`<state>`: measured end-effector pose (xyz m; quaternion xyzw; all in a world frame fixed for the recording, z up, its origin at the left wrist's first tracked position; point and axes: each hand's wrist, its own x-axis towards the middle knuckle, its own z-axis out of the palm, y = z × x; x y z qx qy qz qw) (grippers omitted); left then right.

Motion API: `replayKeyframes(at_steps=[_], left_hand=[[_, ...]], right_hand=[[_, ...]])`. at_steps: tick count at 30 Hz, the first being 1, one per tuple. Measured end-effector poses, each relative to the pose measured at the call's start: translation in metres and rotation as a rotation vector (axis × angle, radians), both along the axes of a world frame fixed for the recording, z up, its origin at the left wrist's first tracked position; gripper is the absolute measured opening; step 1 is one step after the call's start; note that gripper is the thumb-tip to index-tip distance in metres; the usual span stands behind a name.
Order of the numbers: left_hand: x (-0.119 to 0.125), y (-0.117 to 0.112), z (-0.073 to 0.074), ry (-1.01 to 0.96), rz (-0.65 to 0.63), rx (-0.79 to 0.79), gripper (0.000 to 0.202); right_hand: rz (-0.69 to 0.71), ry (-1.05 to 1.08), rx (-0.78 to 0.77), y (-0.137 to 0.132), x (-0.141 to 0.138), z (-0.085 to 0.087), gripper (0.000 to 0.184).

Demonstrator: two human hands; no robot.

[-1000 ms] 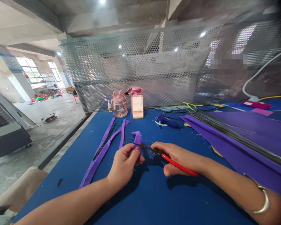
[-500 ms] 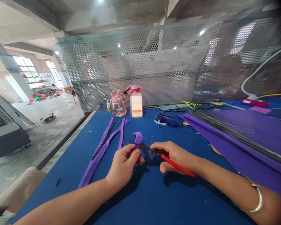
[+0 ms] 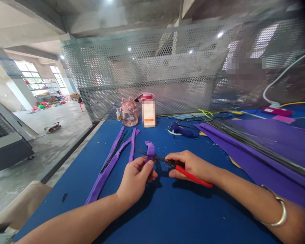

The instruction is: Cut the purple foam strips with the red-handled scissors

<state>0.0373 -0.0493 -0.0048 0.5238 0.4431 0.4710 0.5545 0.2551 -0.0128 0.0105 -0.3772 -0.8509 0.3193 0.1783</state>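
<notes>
Between thumb and fingers, my left hand (image 3: pixel 137 174) pinches a short purple fabric strip (image 3: pixel 150 149) whose upper end curls over. My right hand (image 3: pixel 186 165) grips scissors with red handles (image 3: pixel 193 177). Their dark blades reach left across the strip, just above my left fingertips; whether they cut into it I cannot tell. Left of my hands, long purple strips (image 3: pixel 105 174) lie on the blue table (image 3: pixel 167 217), with thin dark wires (image 3: pixel 113 154) among them. A further purple strip (image 3: pixel 132 144) runs down behind my left hand.
A pink bottle (image 3: pixel 129 113) and a phone-like bright screen (image 3: pixel 149 113) stand at the back before a perforated metal panel (image 3: pixel 147 71). A blue hot-glue gun (image 3: pixel 181 130) lies beyond my right hand. Purple sheets (image 3: pixel 269 135) with a bundle of dark wires (image 3: pixel 254 142) cover the right side.
My right thumb has come up closer to the fingers, and the scissor handles have swung slightly upward. My left hand and the strip stay nearly in place.
</notes>
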Motion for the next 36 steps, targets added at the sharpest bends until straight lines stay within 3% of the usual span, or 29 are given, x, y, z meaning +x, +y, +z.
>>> replayKeyframes(at_steps=[6, 17, 25, 36], left_hand=[[-0.0001, 0.0015, -0.0018, -0.047, 0.059, 0.03, 0.04], [-0.0003, -0.0011, -0.0008, -0.003, 0.016, 0.065, 0.034], [-0.0022, -0.0007, -0.0032, 0.015, 0.004, 0.082, 0.034], [-0.0015, 0.0009, -0.0006, 0.033, 0.008, -0.001, 0.036]], right_hand=[[0.003, -0.033, 0.104, -0.0018, -0.0012, 0.0022, 0.071], [0.083, 0.061, 0.035, -0.0025, -0.0029, -0.0013, 0.08], [0.02, 0.057, 0.045, -0.0034, -0.0047, -0.0022, 0.055], [-0.037, -0.011, 0.013, 0.0006, -0.0003, -0.0023, 0.038]])
